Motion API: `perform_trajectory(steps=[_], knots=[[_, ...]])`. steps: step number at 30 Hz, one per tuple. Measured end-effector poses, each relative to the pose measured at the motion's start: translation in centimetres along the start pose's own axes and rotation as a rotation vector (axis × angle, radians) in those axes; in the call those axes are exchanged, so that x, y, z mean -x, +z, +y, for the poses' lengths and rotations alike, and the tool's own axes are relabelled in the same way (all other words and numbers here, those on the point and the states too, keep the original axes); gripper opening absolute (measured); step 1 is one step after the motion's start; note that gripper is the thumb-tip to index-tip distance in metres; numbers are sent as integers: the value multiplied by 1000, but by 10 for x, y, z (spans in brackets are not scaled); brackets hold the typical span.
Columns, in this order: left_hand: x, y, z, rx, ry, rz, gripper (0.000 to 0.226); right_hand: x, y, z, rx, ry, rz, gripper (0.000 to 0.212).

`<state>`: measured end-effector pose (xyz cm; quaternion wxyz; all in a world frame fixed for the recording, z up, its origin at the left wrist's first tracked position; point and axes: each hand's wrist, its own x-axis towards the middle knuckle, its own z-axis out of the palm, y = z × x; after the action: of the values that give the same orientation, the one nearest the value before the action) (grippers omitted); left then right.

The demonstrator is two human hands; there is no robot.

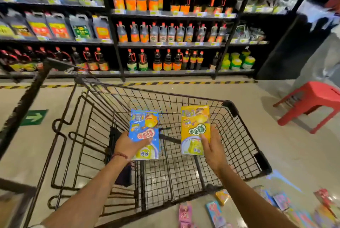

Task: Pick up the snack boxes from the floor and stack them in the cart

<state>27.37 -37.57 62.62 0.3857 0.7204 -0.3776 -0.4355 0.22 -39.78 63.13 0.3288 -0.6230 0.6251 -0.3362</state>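
A black wire shopping cart (231, 107) stands in front of me, its basket holding no boxes that I can see. My left hand (128, 144) grips a blue snack box (144, 130) over the basket's middle. My right hand (213, 148) grips a yellow snack box (195, 126) beside it, over the right half. Both boxes are held upright with their printed faces toward me. Several more snack boxes lie on the floor at the lower right, among them a pink one (185, 212), a light blue one (216, 213) and a small orange one (222, 196).
A red plastic stool (312, 102) stands on the floor to the right. Dark shelves of sauce bottles (165, 34) run along the back behind a yellow-black floor stripe. A green arrow sticker (34, 117) marks the floor at left. A person in light clothing (323, 58) stands at far right.
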Motion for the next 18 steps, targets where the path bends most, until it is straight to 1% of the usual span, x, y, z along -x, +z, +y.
perform_trajectory(steps=[2,4,6,9,10,12,13,15,16,18], knots=[[-20,2,-16,3,-66,-4,22,-18,11,6,3,17,-31,55],[-41,8,-28,-6,-105,-16,24,-39,29,26,-4,34,-104,53],[-63,19,-41,5,-143,-21,21,-62,51,50,20,71,-167,58],[-99,42,-70,42,-243,-36,22,-89,84,81,55,102,-238,71],[-111,49,-83,55,-290,-30,26,-96,96,94,68,92,-252,76],[-136,65,-115,96,-351,-7,58,-108,119,119,89,80,-300,84],[-146,73,-127,89,-374,-12,67,-112,131,134,100,95,-331,83],[-161,91,-149,71,-385,-19,60,-117,149,161,119,124,-373,80],[-168,99,-157,70,-388,-24,59,-118,158,176,115,151,-375,82],[-182,111,-175,75,-403,-25,64,-120,173,197,99,205,-373,90]])
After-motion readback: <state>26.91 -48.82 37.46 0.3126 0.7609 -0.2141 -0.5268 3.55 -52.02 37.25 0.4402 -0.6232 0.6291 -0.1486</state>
